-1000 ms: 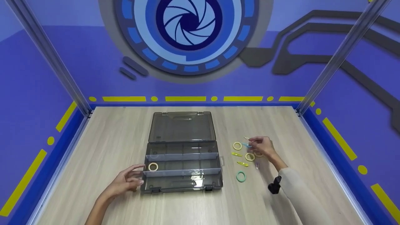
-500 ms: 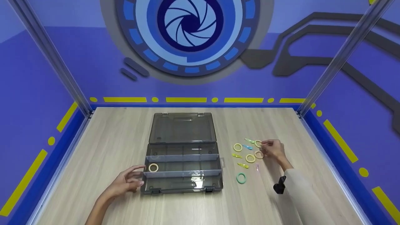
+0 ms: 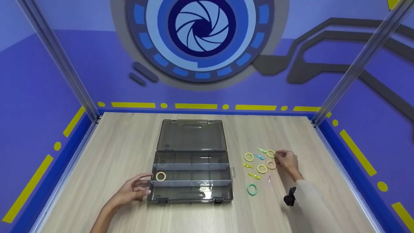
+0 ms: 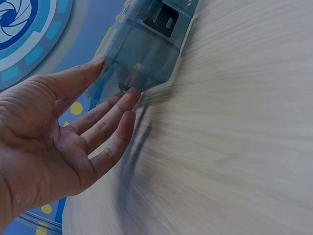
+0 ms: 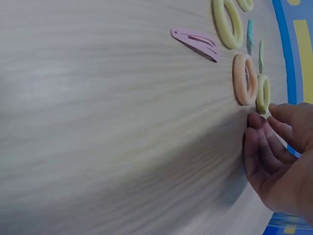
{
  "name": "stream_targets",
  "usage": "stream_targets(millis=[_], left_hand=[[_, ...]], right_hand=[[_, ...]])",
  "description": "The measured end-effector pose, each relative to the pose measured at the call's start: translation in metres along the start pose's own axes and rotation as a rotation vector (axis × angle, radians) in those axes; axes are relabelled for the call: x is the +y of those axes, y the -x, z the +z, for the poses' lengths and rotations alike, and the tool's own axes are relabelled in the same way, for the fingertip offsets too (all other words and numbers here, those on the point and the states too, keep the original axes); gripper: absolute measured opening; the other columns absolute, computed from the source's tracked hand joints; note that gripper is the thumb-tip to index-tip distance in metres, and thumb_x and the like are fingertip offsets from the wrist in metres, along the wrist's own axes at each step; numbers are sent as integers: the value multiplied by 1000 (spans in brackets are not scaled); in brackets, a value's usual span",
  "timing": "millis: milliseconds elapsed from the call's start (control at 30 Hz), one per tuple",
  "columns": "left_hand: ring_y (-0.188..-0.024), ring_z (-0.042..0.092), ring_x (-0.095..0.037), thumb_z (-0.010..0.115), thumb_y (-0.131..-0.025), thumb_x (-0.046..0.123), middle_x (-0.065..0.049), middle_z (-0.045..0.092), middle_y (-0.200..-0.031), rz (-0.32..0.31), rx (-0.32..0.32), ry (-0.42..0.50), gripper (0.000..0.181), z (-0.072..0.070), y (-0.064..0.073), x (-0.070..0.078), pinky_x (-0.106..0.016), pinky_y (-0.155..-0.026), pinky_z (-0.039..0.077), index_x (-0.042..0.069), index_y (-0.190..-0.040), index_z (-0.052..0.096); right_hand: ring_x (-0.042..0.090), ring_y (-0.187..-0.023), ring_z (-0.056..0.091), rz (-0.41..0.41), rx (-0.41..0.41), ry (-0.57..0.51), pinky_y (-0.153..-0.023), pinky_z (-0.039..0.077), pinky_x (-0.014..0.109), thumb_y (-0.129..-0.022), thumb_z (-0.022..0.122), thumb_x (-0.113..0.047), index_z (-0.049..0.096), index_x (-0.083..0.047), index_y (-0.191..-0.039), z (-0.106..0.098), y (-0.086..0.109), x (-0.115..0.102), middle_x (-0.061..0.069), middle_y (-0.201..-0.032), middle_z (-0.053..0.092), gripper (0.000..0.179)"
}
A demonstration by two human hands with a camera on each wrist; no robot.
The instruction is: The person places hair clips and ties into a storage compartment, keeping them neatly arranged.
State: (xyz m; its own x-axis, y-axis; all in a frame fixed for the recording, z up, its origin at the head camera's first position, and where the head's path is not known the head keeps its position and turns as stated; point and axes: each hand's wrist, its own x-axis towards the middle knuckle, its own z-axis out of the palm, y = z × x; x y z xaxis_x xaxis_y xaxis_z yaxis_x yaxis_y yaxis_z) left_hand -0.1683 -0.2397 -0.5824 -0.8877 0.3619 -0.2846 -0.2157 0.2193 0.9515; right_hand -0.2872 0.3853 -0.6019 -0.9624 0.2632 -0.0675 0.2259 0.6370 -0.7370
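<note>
A smoky clear organizer box (image 3: 190, 200) lies with its lid laid back, and one cream hair tie (image 3: 160, 176) sits in its middle row at the left. My left hand (image 3: 132, 191) rests its loosely extended fingers at the box's left side; the left wrist view shows the fingertips right at a box corner (image 4: 146, 54). On the right, my right hand (image 3: 288, 163) pinches the near edge of a pale yellow hair tie (image 3: 270, 153) lying on the table. Just beside it is a peach hair tie (image 5: 244, 79), with a pink snap clip (image 5: 195, 43) farther off.
Scattered right of the box are two more yellow hair ties, including one at the left (image 3: 248, 157), a green hair tie (image 3: 252, 189), a blue snap clip (image 3: 259, 156), a light green clip (image 3: 261, 150) and two yellow clips, one nearer (image 3: 254, 176). Blue walls (image 3: 207, 97) enclose the table.
My right hand has moved right, off the clips, to the far-right yellow hair tie, uncovering the blue and light green clips. The left hand stays at the box; the head view has shifted slightly.
</note>
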Motion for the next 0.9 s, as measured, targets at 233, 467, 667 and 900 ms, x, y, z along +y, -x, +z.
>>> stream_targets(millis=[233, 467, 667, 900], left_hand=[[-104, 69, -22, 70, -97, 14, -40, 43, -147, 18, -25, 7, 72, 1, -1, -1, -34, -78, 58, -1, -156, 32], [-101, 67, -17, 68, -97, 12, -40, 43, -147, 26, -35, 18, 71, 1, -1, -2, -31, -76, 56, -2, -156, 31], [-103, 67, -19, 69, -97, 12, -42, 41, -147, 48, -48, 32, 72, 1, 0, -4, -32, -75, 57, -3, -156, 30], [-105, 68, -25, 69, -97, 11, -42, 44, -146, 77, -40, 7, 70, -3, 1, -4, -32, -74, 58, -3, -155, 31]], right_hand=[[17, -73, 64, -20, 101, 122, -59, 43, 22, -97, 67, -19, 74, 5, -111, 5, 6, 2, 21, -99, 75, 28], [18, -75, 64, 9, 109, 130, -60, 43, 22, -97, 67, -19, 76, 3, -105, 3, 8, 1, 20, -98, 76, 25], [13, -69, 65, 29, 78, 87, -56, 45, 19, -96, 68, -15, 75, 6, -104, 0, 10, 0, 20, -93, 76, 24], [12, -68, 71, 35, 29, -38, -55, 52, 18, -96, 66, -10, 72, 10, -108, -7, 11, -3, 20, -91, 77, 24]])
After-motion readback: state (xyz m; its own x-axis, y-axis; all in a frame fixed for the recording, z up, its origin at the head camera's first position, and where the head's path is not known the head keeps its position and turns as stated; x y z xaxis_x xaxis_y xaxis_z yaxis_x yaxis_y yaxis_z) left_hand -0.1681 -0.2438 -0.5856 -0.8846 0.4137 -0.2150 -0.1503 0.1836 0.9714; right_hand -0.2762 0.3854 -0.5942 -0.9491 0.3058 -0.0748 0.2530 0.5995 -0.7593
